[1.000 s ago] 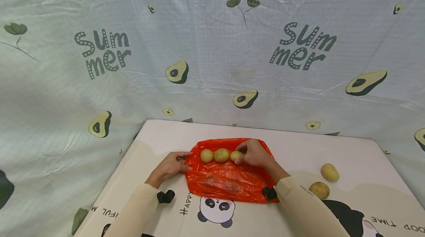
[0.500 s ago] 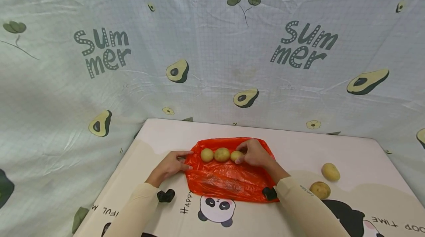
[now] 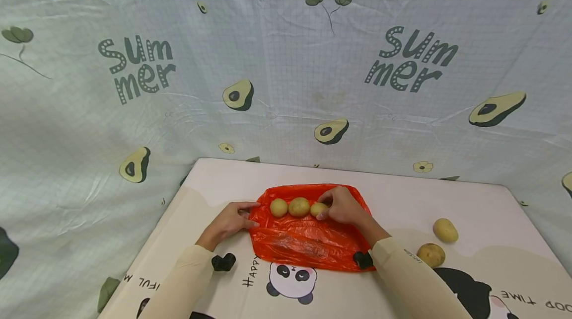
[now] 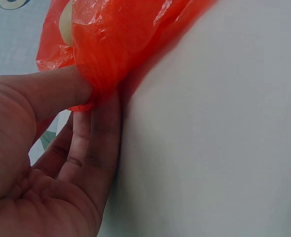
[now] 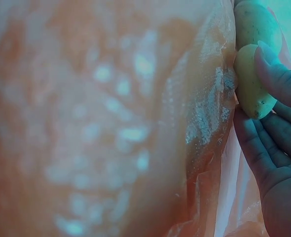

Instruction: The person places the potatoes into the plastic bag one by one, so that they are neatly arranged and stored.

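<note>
Nearest in, the printed panda (image 3: 292, 281) sat at six o'clock from the red bag (image 3: 308, 245), which lay spread on the surface (image 3: 223, 175). Out between three and four came a loose potato (image 3: 431, 255), a second potato (image 3: 446, 230) just beyond it; one careless swing of the right sleeve (image 3: 408, 269), I reckoned, could knock the nearer one rolling. At nine o'clock the left hand (image 3: 229, 220) pinched the bag's edge between thumb and fingers, and there was the danger: thin, slick plastic could slip or tear, and a hard tug would drag its load askew. At two, the right hand (image 3: 344, 205) gripped the end potato (image 3: 318, 209) of a row of three; with that wrist view badly blurred, how firmly, I couldn't tell. A shove there could send the middle potato (image 3: 299, 207), at eleven, into the left potato (image 3: 279, 207), at ten.
</note>
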The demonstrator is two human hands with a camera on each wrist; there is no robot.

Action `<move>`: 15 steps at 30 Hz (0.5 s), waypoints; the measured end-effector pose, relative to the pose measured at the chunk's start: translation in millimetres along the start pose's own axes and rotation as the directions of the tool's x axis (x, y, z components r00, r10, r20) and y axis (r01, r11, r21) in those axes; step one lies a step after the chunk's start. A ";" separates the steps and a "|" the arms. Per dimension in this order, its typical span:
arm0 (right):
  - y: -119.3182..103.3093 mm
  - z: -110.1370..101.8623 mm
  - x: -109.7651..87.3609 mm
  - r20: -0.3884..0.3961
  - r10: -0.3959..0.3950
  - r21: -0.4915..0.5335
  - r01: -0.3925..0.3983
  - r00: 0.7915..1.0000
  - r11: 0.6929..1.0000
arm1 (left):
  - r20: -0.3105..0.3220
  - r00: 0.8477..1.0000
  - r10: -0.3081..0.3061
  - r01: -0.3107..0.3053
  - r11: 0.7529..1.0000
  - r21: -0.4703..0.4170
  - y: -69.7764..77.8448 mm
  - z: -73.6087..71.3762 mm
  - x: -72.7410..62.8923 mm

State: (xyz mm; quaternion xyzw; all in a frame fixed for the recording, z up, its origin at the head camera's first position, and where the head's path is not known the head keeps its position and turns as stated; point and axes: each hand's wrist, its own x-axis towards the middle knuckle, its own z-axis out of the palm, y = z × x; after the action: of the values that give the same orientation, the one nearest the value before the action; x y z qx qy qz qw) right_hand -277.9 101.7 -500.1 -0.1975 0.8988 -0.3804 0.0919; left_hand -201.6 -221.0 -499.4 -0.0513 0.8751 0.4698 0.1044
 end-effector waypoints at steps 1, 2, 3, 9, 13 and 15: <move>0.4 -0.7 0.4 0.000 -0.003 -0.004 0.003 1.000 1.000 | 0.000 1.000 0.003 -0.003 1.000 0.001 0.5 0.4 0.5; 0.9 -1.2 0.9 0.000 -0.004 -0.006 0.004 1.000 1.000 | 0.000 1.000 0.004 -0.004 1.000 0.001 1.0 0.8 0.8; 1.4 -1.7 1.5 -0.001 -0.007 -0.008 0.007 1.000 1.000 | -0.003 1.000 0.004 -0.004 1.000 0.003 1.2 1.1 1.2; 4.9 -2.8 4.2 -0.001 -0.013 -0.021 0.013 1.000 1.000 | -0.010 1.000 -0.003 0.003 1.000 -0.001 2.7 2.7 2.8; 6.8 -2.1 6.0 -0.001 -0.006 -0.016 0.006 1.000 1.000 | -0.009 1.000 -0.002 0.002 1.000 -0.007 3.9 3.9 3.6; 6.8 -1.8 6.5 0.004 0.002 -0.010 -0.002 1.000 1.000 | -0.012 1.000 -0.006 0.006 1.000 -0.008 4.1 4.5 3.8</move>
State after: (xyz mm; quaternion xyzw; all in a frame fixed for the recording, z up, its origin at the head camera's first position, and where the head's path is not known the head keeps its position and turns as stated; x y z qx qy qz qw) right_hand -286.3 104.4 -503.8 -0.1976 0.9007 -0.3755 0.0931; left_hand -205.5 -215.0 -499.4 -0.0571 0.8735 0.4729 0.1006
